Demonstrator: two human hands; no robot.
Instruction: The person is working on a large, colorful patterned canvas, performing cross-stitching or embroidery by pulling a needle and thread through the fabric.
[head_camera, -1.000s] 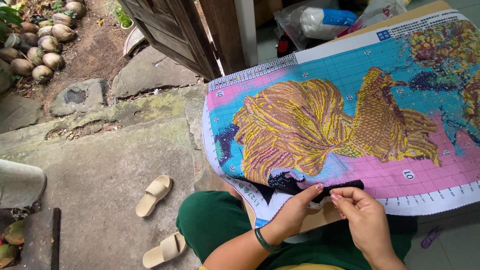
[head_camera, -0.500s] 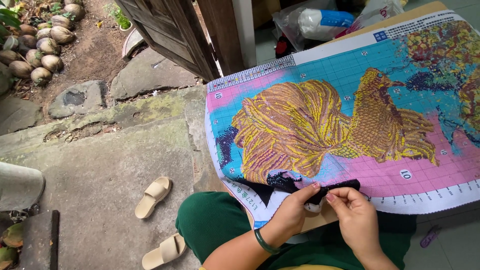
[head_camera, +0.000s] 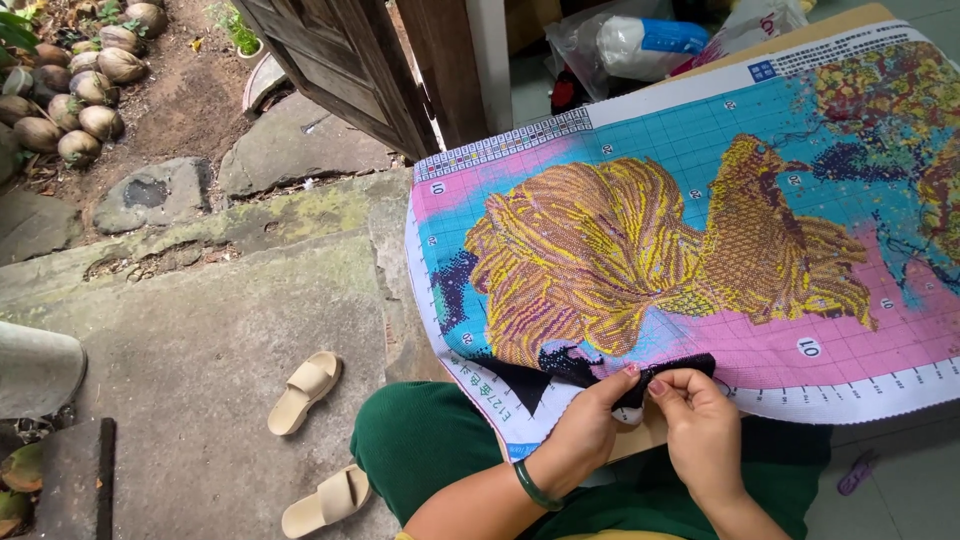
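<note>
A large cross-stitch canvas (head_camera: 700, 240) printed with a golden fish on turquoise and pink lies across a board over my lap. My left hand (head_camera: 588, 425), with a green bangle at the wrist, pinches the canvas's near edge by a patch of black stitching (head_camera: 690, 366). My right hand (head_camera: 700, 425) is right beside it, fingertips closed together at the same spot on the edge. Any needle or thread between the fingers is too small to make out. My green trousers (head_camera: 430, 450) show below.
Two beige sandals (head_camera: 305, 390) lie on the concrete at left. A wooden door (head_camera: 350, 60) stands at the top, with stones and coconuts (head_camera: 80, 80) beyond it. A plastic bag with a white roll (head_camera: 640, 40) sits behind the canvas. A purple item (head_camera: 855, 475) lies at bottom right.
Both hands have stayed at the canvas's near edge, with the fingertips drawing slightly closer together. The view shifted a little.
</note>
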